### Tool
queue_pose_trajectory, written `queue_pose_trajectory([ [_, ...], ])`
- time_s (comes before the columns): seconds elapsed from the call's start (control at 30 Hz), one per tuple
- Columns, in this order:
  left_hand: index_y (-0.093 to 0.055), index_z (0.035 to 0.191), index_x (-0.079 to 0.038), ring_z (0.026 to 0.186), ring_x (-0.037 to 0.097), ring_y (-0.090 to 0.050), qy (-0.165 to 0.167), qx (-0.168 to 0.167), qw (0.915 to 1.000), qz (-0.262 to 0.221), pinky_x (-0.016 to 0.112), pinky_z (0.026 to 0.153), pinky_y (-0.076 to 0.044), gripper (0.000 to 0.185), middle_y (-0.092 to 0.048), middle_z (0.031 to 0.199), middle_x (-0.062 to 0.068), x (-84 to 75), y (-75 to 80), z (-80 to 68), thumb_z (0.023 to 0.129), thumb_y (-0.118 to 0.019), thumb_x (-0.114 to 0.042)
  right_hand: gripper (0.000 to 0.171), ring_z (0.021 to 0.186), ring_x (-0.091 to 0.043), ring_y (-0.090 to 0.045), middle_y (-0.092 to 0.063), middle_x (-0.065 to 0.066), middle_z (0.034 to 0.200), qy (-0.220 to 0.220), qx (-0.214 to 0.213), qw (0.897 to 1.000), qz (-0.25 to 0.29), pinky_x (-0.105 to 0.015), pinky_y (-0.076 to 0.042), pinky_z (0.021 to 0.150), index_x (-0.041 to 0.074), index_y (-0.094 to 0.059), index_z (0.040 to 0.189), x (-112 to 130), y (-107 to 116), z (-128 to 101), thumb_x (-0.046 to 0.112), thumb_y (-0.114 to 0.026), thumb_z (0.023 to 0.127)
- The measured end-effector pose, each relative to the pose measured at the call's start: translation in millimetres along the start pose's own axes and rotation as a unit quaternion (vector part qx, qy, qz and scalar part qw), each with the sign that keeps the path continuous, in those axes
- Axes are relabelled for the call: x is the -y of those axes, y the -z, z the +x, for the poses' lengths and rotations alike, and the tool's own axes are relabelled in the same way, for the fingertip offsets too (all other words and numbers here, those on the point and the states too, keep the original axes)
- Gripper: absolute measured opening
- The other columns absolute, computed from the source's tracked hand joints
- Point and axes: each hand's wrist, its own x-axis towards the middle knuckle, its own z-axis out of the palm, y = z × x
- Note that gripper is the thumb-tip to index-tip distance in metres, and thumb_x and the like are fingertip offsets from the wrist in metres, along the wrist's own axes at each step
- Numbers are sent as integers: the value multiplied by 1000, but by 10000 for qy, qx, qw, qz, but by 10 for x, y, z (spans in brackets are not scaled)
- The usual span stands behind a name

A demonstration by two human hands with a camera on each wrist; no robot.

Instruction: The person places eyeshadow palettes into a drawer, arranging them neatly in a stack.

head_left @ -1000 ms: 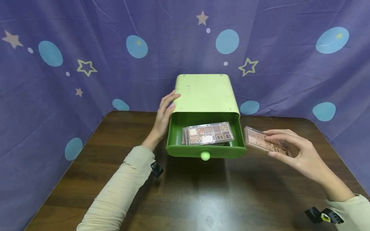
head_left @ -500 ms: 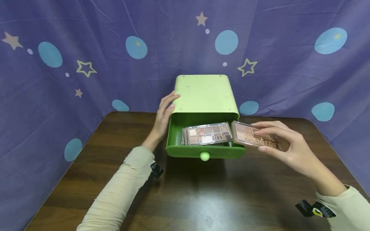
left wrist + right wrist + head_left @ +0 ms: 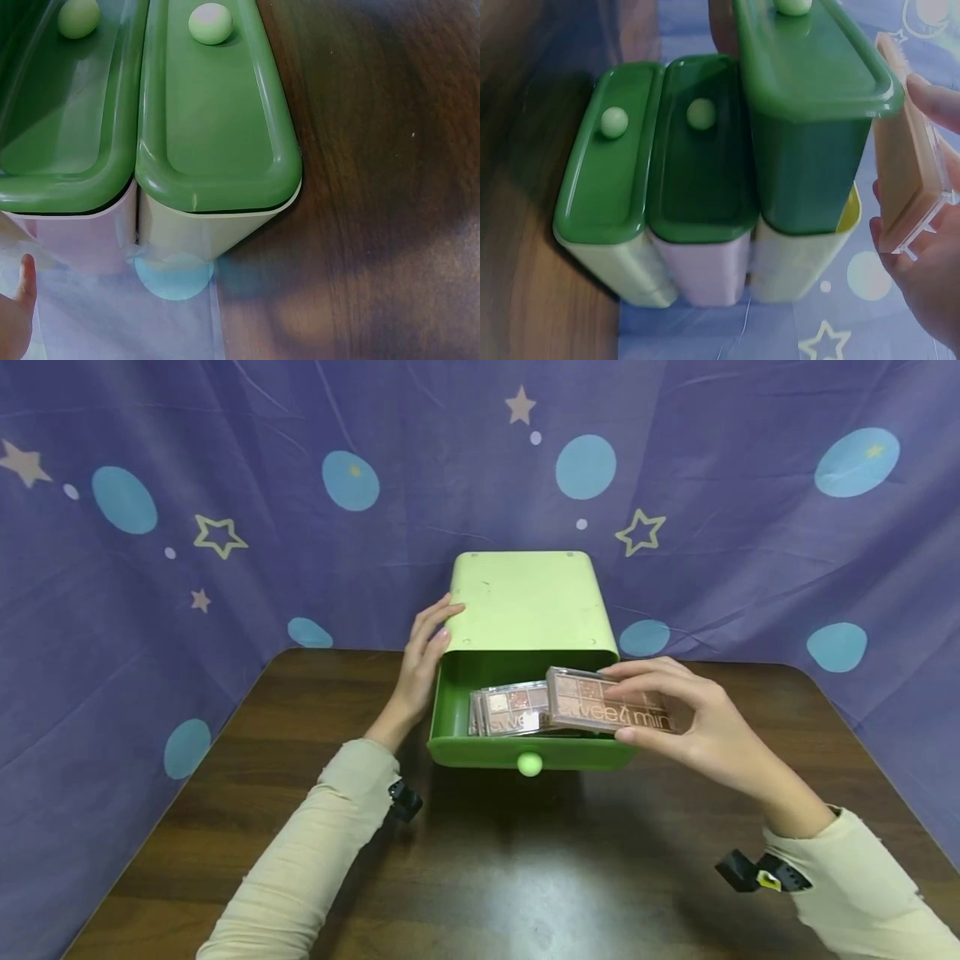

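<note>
A green drawer [image 3: 480, 753] stands pulled out of the light-green drawer box [image 3: 528, 597]. In it lie several clear-lidded eyeshadow palettes [image 3: 513, 703], partly covered from view by another one. That eyeshadow palette [image 3: 585, 700] is pinched between the thumb and fingers of my right hand [image 3: 701, 718], over the drawer's right part. In the right wrist view, the held palette [image 3: 900, 154] appears edge-on just above the drawer front. My left hand [image 3: 420, 668] rests with extended fingers against the left side of the box; only a bit of it enters the left wrist view.
Two closed drawers, a middle one [image 3: 701, 165] and a bottom one [image 3: 607, 180], sit beneath the opened one. The unit stands on a dark wooden table [image 3: 360, 877]. Close behind hangs a purple patterned curtain [image 3: 450, 460]. Black devices [image 3: 405, 802] are strapped to both wrists.
My right hand has moved left with its palette, from beside the drawer to over it, now covering part of the palettes inside. The left hand has stayed at the box.
</note>
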Motion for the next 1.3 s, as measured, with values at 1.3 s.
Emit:
queue_pose_trajectory([
  [1.3,-49,135,13,142,35,-28,34,-33,10000,-32,46,116,-20,44,-32,153,27,12,1,-9,98,-40,-8,43,107,-15,-57,-62,-2,131,-435,1200,9902,-566,-37,-46,89,17,-73,117,-37,-358,538,14,-86,76],
])
